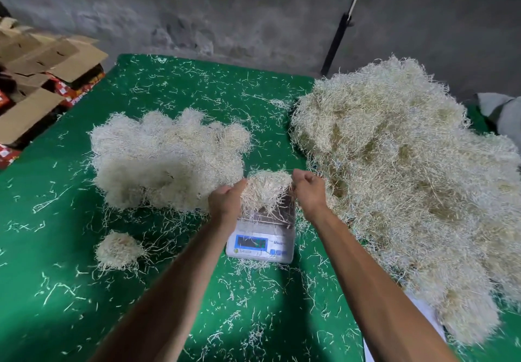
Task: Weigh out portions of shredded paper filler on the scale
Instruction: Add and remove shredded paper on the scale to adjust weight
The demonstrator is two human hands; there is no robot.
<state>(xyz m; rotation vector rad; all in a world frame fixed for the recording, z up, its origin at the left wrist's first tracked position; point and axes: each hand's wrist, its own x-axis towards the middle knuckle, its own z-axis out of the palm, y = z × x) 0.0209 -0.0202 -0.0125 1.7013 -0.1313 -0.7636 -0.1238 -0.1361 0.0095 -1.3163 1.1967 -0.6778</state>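
Paper clump [266,189] sits on the scale [260,242], gripped between left hand [227,202] and right hand [308,189].

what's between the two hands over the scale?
Head view: a clump of shredded paper sits between left hand and right hand, above the scale.

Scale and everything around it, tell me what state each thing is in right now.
scale: display lit, reading unreadable
portion: on the scale, between both hands
left hand: against the portion
right hand: curled, pinching strands
big pile: heaped
boxes: flaps open
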